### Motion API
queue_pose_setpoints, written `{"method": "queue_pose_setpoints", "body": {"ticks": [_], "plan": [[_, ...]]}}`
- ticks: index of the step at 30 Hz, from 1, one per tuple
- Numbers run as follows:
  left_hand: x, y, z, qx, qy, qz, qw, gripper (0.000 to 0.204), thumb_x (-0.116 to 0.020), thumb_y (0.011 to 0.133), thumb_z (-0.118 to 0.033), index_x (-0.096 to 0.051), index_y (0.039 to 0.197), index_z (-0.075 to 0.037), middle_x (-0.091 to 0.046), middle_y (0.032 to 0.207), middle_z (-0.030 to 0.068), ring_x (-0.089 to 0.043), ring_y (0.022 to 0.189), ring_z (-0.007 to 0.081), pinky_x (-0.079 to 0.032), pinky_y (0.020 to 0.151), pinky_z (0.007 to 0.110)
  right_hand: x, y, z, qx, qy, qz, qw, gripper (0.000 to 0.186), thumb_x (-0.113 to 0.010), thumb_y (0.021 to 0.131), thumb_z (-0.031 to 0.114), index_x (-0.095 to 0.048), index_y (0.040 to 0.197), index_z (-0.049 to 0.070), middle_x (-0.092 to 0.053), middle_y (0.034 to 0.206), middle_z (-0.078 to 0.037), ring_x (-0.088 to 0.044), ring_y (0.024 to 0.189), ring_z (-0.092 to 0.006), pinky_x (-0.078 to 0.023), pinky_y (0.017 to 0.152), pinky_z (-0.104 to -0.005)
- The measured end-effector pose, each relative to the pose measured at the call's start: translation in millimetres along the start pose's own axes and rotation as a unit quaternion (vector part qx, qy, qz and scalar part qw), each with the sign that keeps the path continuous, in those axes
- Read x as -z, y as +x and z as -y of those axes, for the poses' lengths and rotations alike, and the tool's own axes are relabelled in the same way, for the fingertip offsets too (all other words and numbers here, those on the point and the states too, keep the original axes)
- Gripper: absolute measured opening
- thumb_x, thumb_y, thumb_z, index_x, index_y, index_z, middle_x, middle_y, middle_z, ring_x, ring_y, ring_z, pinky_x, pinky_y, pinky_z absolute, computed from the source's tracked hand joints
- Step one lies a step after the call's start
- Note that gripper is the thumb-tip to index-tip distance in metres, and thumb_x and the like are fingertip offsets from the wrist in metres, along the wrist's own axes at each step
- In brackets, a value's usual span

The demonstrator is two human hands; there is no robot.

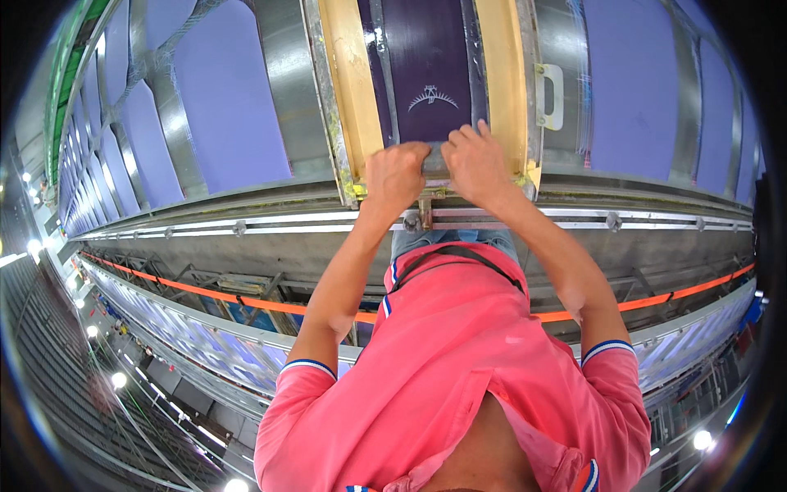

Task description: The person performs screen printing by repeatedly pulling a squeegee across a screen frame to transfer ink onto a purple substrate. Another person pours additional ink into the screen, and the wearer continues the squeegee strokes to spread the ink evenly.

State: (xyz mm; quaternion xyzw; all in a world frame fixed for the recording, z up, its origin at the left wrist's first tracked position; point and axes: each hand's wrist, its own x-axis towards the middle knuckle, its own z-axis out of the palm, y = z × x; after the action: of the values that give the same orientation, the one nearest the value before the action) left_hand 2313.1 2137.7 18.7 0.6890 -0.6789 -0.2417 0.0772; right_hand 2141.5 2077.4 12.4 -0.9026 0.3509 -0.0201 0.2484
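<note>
A printing screen [508,57] with a wooden-coloured frame and a dark purple middle lies ahead of me. Its mesh bears a pale arched emblem [432,97]. At the screen's near end, my left hand [397,175] and my right hand [478,166] are side by side, both with curled fingers. Between them shows part of a grey squeegee-like bar [435,162], which both hands appear to grip; most of it is hidden under them. The right index finger points up along the screen's right side.
Lavender fabric panels [225,94] lie on the long metal table to the left, with another panel [633,90] to the right. A white handle [551,97] juts from the screen's right side. Metal rails [287,221] run along the table's near edge; an orange strip [221,291] crosses behind me.
</note>
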Motion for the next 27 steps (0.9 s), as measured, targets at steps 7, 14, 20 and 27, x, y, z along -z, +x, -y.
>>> {"method": "queue_pose_setpoints", "body": {"ticks": [7, 14, 20, 27], "plan": [[44.5, 89.3, 10.2, -0.003, 0.059, 0.034, 0.998, 0.033, -0.064, 0.071, -0.01, -0.077, 0.098, -0.024, -0.07, 0.081, 0.0165, -0.069, 0.076, 0.036, -0.056, 0.069, 0.046, 46.1, 72.7, -40.0, 0.005, -0.034, 0.012, 0.999, 0.013, -0.064, 0.069, 0.01, -0.067, 0.081, 0.006, -0.065, 0.088, -0.011, -0.061, 0.091, -0.0288, -0.049, 0.081, -0.0431], [108.1, 323.1, 60.7, 0.004, 0.127, -0.041, 0.991, 0.036, -0.063, 0.074, -0.018, -0.076, 0.106, -0.027, -0.072, 0.091, 0.0138, -0.07, 0.088, 0.0338, -0.056, 0.078, 0.045, 120.6, 288.2, -151.6, -0.093, -0.053, 0.022, 0.994, 0.013, -0.063, 0.073, 0.012, -0.071, 0.084, 0.01, -0.068, 0.087, -0.012, -0.065, 0.094, -0.0324, -0.053, 0.08, -0.0443], [135.2, 413.9, 73.8, -0.029, 0.134, -0.106, 0.985, 0.019, -0.06, 0.074, -0.014, -0.075, 0.083, -0.005, -0.07, 0.087, 0.0241, -0.069, 0.084, 0.0417, -0.055, 0.075, 0.051, 151.1, 361.5, -202.5, -0.048, -0.138, -0.075, 0.986, 0.015, -0.063, 0.066, 0.013, -0.072, 0.072, 0.003, -0.068, 0.08, -0.024, -0.069, 0.079, -0.04, -0.055, 0.072, -0.0493], [93.6, 289.6, 59.9, -0.022, 0.157, -0.048, 0.986, 0.038, -0.063, 0.072, -0.015, -0.076, 0.106, -0.027, -0.072, 0.085, 0.0137, -0.07, 0.081, 0.035, -0.056, 0.072, 0.046, 106.0, 259.5, -141.5, 0.033, -0.157, -0.057, 0.985, 0.012, -0.067, 0.067, 0.017, -0.073, 0.074, 0.01, -0.071, 0.082, -0.02, -0.069, 0.091, -0.0361, -0.055, 0.076, -0.0426]]}}
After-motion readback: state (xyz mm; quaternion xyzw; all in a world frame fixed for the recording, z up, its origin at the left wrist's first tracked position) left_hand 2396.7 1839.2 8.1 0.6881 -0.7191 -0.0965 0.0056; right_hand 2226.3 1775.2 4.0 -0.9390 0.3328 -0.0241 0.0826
